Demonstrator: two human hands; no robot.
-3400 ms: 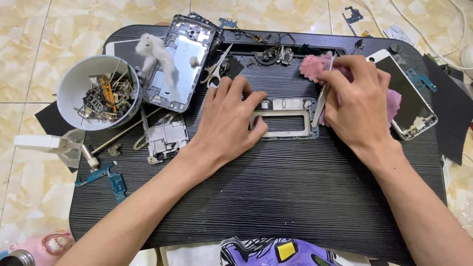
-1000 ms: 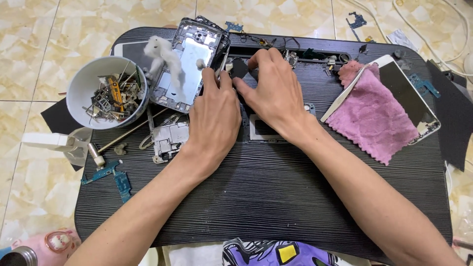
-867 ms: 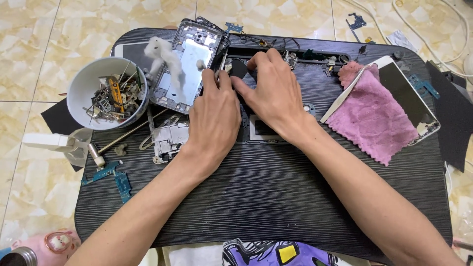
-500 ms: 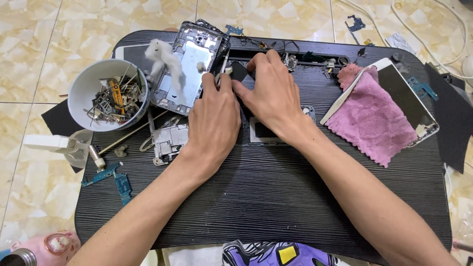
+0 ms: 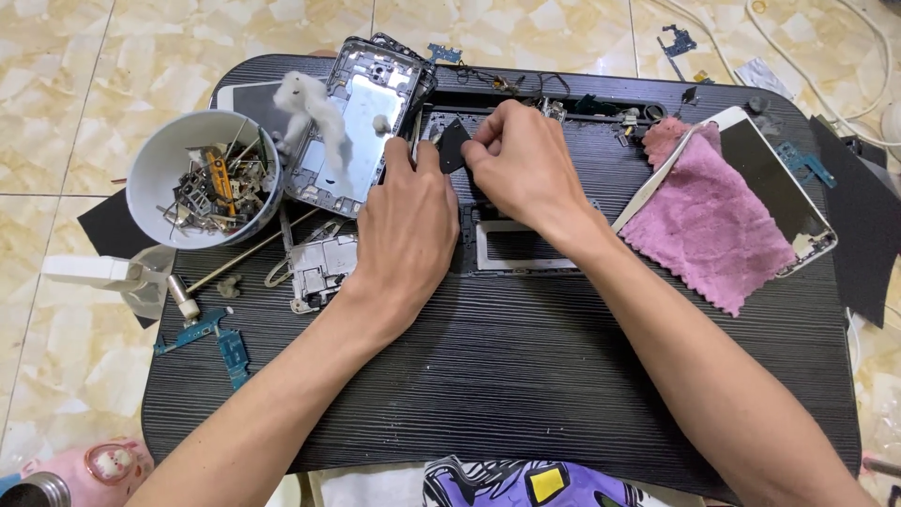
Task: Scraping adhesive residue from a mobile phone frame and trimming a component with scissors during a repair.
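Both hands meet over the back middle of a black ribbed lap table (image 5: pixel 488 376). My left hand (image 5: pixel 405 235) lies palm down, its fingertips at a small black flat piece (image 5: pixel 452 145). My right hand (image 5: pixel 526 164) pinches the same black piece from the right. Under the hands lies a phone frame (image 5: pixel 511 253) with a rectangular opening. Just left of the fingers is a silver phone back housing (image 5: pixel 361 127) with white cotton tufts (image 5: pixel 310 108) on it.
A white bowl (image 5: pixel 155 164) of small metal parts and screws stands at the left. A pink cloth (image 5: pixel 709 225) covers a white phone screen (image 5: pixel 770 174) at the right. Loose circuit boards (image 5: pixel 319 272), blue flex parts (image 5: pixel 221 343) and a thin rod lie at the left front.
My right hand left the pink cloth on the screen at the right and moved to the back middle. Both hands now work on the small black piece, lifted slightly.
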